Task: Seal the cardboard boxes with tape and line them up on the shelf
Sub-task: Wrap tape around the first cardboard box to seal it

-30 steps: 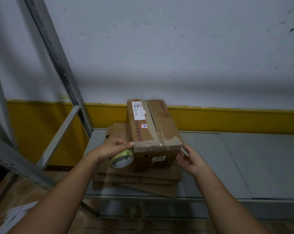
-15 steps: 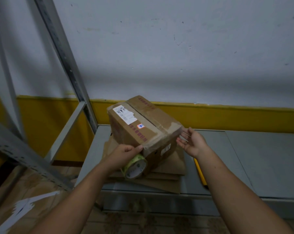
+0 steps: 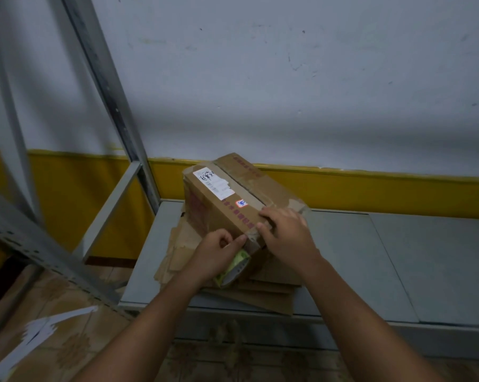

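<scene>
A brown cardboard box (image 3: 224,205) with a white label and old tape along its top seam lies turned at an angle on a stack of flattened cardboard (image 3: 183,252) on the grey shelf (image 3: 356,257). My left hand (image 3: 214,253) grips a roll of tape (image 3: 234,268) with a green-yellow core against the box's near end. My right hand (image 3: 286,234) lies flat over the near top corner of the box, its fingers pressing down on the tape there. The near end face of the box is hidden by both hands.
Grey metal shelf uprights (image 3: 106,86) and a slanted brace (image 3: 34,244) stand to the left. A white and yellow wall (image 3: 343,188) runs behind the shelf. White paper scraps (image 3: 40,329) lie on the tiled floor at lower left.
The box has swung further round on the stack. My right hand moved from beside the box's end onto its near top corner. My left hand stayed at the near end with the roll.
</scene>
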A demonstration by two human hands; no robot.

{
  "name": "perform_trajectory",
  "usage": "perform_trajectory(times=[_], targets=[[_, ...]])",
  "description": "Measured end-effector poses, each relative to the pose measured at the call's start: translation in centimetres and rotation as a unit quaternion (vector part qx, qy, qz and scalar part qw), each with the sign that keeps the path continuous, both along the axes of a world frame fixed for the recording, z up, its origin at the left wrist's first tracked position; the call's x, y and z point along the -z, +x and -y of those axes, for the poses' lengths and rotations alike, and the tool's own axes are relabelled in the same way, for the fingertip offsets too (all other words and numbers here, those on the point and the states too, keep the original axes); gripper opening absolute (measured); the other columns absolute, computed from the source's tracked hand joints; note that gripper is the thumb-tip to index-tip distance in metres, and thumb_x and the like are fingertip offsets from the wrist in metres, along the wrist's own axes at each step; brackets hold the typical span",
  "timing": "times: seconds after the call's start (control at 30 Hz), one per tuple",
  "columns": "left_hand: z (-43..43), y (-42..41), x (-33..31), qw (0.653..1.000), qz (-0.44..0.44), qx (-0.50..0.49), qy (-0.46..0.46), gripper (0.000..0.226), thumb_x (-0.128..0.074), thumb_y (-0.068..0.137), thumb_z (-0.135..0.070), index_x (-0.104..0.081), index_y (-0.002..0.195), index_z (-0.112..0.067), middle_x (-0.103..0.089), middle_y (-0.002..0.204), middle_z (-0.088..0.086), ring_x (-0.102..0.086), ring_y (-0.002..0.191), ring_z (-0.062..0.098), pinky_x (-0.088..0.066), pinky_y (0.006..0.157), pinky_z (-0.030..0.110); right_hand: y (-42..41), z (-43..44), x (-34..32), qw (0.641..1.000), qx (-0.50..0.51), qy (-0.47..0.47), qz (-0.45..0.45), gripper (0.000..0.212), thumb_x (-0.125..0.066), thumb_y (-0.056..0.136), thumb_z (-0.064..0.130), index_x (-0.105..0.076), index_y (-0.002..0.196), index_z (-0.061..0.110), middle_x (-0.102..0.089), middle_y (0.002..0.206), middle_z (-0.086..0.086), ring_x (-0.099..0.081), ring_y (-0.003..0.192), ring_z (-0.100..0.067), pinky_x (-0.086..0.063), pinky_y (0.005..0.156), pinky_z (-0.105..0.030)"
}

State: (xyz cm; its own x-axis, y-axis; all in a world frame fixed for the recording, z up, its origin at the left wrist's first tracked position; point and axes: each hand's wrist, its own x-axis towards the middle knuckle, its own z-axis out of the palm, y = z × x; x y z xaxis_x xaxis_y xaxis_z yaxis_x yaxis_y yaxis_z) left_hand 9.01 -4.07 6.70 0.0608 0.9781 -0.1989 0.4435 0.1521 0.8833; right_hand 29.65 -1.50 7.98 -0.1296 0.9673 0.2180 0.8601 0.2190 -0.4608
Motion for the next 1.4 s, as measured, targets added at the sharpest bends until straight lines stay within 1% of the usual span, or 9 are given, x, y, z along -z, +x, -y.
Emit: perform_trajectory(times=[0.23, 0.53, 0.77, 0.87, 0.93, 1.03, 1.1, 1.23, 1.4], targets=[[1.6, -1.4, 1.4, 0.993, 0.109, 0.038, -0.012, 0.021, -0.069, 0.101, -0.037, -0.052, 0.113, -0.040, -0.073, 0.115, -0.005, -0.073, 0.104, 0.010, -0.062, 0.078, 0.032, 0.2, 0.1, 0.6, 0.999, 0.010, -0.008, 0.037, 0.041, -0.055, 0.100, 0.049, -0.061, 0.138, 0.034, -0.061, 0.140, 0.014, -0.049, 0.133, -0.011, -0.023, 0.122, -0.047], [1.6, -0.5, 1.5, 0.998, 0.063, 0.003, 0.008, 0.027, -0.070, 0.100, -0.031, -0.045, 0.112, -0.032, -0.063, 0.121, -0.012, -0.064, 0.109, 0.006, -0.060, 0.088, 0.035, 0.5, 0.7, 1.1, 0.999, 0.019, -0.016, 0.033, 0.043, -0.056, 0.100, 0.051, -0.059, 0.141, 0.037, -0.060, 0.144, 0.015, -0.046, 0.138, -0.007, -0.021, 0.122, -0.047], [2.1, 0.0, 0.7, 0.993, 0.066, 0.055, 0.085, 0.051, -0.062, 0.104, -0.018, -0.042, 0.141, -0.047, -0.061, 0.133, -0.017, -0.070, 0.109, 0.005, -0.063, 0.083, 0.031, 1.3, 0.4, 0.7, 1.000, 0.012, -0.025, 0.004, 0.041, -0.056, 0.102, 0.044, -0.058, 0.143, 0.037, -0.056, 0.148, 0.018, -0.039, 0.144, -0.004, -0.017, 0.119, -0.043], [1.7, 0.0, 0.6, 0.989, 0.030, 0.090, 0.110, 0.047, -0.057, 0.106, -0.016, -0.055, 0.136, -0.052, -0.058, 0.141, -0.018, -0.060, 0.124, 0.001, -0.058, 0.096, 0.029, 2.3, 0.5, 0.9, 0.996, -0.036, -0.036, -0.067, 0.040, -0.060, 0.102, 0.036, -0.061, 0.142, 0.033, -0.051, 0.152, 0.017, -0.035, 0.147, -0.001, -0.018, 0.124, -0.040], [1.5, 0.2, 0.6, 0.990, 0.025, 0.090, 0.107, 0.049, -0.057, 0.106, -0.016, -0.055, 0.139, -0.053, -0.055, 0.145, -0.017, -0.056, 0.129, 0.005, -0.055, 0.101, 0.030, 3.7, 1.2, 1.5, 0.986, -0.032, -0.011, -0.166, 0.037, -0.063, 0.100, 0.025, -0.066, 0.137, 0.027, -0.054, 0.149, 0.015, -0.039, 0.143, 0.001, -0.027, 0.120, -0.024], [1.2, 0.6, 0.9, 0.990, 0.022, 0.088, 0.106, 0.052, -0.056, 0.107, -0.016, -0.053, 0.140, -0.056, -0.051, 0.149, -0.016, -0.051, 0.133, 0.006, -0.051, 0.104, 0.027, 7.5, 2.9, 4.0, 0.953, 0.169, 0.052, -0.248, 0.025, -0.061, 0.099, 0.016, -0.071, 0.121, 0.024, -0.066, 0.129, 0.006, -0.058, 0.124, -0.010, -0.047, 0.105, -0.029], [1.2, 0.8, 0.9, 0.990, 0.017, 0.089, 0.108, 0.054, -0.056, 0.107, -0.015, -0.052, 0.139, -0.059, -0.050, 0.149, -0.017, -0.049, 0.134, 0.006, -0.049, 0.103, 0.025, 10.8, 3.9, 6.9, 0.918, 0.306, -0.018, -0.251, 0.023, -0.064, 0.097, 0.024, -0.067, 0.119, 0.024, -0.064, 0.124, -0.003, -0.060, 0.119, -0.023, -0.050, 0.097, -0.035], [1.0, 0.9, 1.2, 0.991, 0.017, 0.086, 0.104, 0.054, -0.056, 0.107, -0.014, -0.053, 0.143, -0.053, -0.049, 0.146, -0.019, -0.049, 0.134, 0.008, -0.048, 0.102, 0.026, 14.7, 5.8, 13.2, 0.891, 0.338, -0.300, -0.055, 0.083, -0.083, 0.075, 0.059, -0.053, 0.138, 0.014, -0.055, 0.134, -0.018, -0.053, 0.125, -0.040, -0.046, 0.100, -0.043], [0.9, 0.8, 1.4, 0.990, 0.021, 0.093, 0.104, 0.055, -0.056, 0.107, -0.016, -0.052, 0.143, -0.057, -0.050, 0.150, -0.016, -0.050, 0.136, 0.008, -0.046, 0.099, 0.019, 13.8, 7.7, 16.6, 0.886, 0.333, -0.319, -0.053, 0.078, -0.089, 0.069, 0.056, -0.054, 0.123, 0.011, -0.055, 0.120, -0.016, -0.058, 0.110, -0.037, -0.053, 0.092, -0.044]])
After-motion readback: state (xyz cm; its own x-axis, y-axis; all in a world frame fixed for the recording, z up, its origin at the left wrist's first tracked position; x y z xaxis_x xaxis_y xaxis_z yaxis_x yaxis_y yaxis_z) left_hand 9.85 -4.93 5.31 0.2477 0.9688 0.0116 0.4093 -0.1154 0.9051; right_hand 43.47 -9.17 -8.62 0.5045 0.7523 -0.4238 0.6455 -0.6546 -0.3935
